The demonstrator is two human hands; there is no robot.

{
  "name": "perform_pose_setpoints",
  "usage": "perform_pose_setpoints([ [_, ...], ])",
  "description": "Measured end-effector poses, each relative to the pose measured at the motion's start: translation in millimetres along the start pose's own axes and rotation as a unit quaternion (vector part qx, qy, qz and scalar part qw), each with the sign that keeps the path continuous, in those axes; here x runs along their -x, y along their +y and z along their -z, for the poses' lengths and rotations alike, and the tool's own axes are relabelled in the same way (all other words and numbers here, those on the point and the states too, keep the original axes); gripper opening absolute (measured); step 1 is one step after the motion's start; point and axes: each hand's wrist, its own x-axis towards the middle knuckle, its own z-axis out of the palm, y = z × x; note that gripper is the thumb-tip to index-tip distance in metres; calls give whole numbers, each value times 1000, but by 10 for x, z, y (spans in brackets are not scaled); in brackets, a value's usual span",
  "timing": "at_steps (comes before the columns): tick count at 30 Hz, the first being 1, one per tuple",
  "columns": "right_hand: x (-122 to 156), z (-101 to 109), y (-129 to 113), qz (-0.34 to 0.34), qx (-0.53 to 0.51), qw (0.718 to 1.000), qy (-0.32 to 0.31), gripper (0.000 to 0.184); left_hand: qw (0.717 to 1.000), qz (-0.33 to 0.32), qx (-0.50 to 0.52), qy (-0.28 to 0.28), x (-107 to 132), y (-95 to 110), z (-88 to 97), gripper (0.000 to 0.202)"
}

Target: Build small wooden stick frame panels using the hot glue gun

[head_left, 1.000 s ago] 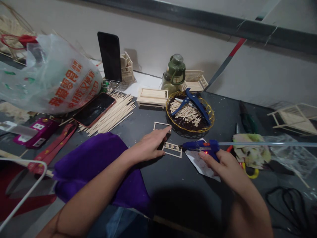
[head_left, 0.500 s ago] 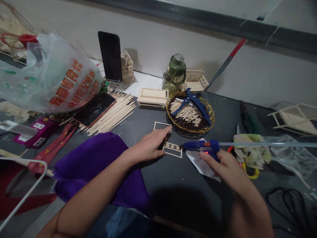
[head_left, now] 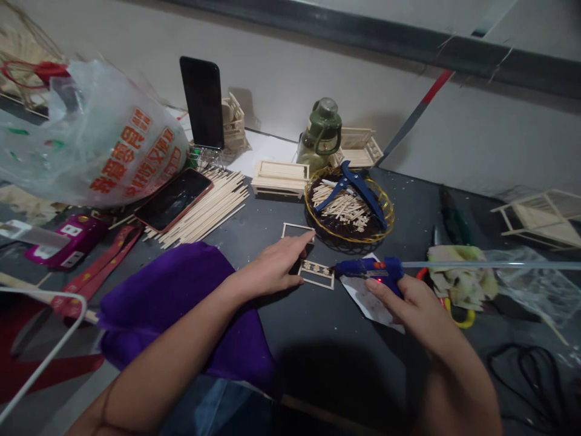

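Observation:
My right hand (head_left: 411,303) grips a blue glue gun (head_left: 368,267) with a red light, its nozzle at the right end of a small wooden lattice frame (head_left: 316,274) on the dark table. A clear glue stick (head_left: 490,264) juts from the gun's back. My left hand (head_left: 272,268) lies beside that frame, the forefinger stretched onto a second small stick frame (head_left: 294,229), the other fingers curled under. A scrap of white paper (head_left: 370,301) lies under the gun.
A wire basket (head_left: 349,209) holds cut sticks and blue pliers. Around it lie a stick bundle (head_left: 206,209), a phone (head_left: 172,200), a propped phone (head_left: 201,103), a plastic bag (head_left: 95,145), a green lantern (head_left: 320,134), purple cloth (head_left: 181,303) and wooden models (head_left: 540,218).

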Motion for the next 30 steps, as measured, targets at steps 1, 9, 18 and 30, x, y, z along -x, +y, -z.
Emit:
perform_pose_setpoints([
  [1, 0, 0, -3, 3, 3, 1000, 4, 45, 1000, -1, 2, 1, 0, 0, 0, 88],
  [9, 6, 7, -26, 0, 21, 1000, 9, 48, 1000, 1, 0, -2, -2, 6, 2, 88],
  [18, 8, 4, -34, 9, 25, 1000, 13, 49, 1000, 5, 7, 0, -6, 14, 8, 88],
  [30, 12, 25, -40, -5, 21, 1000, 7, 52, 1000, 6, 7, 1, 3, 7, 5, 89],
])
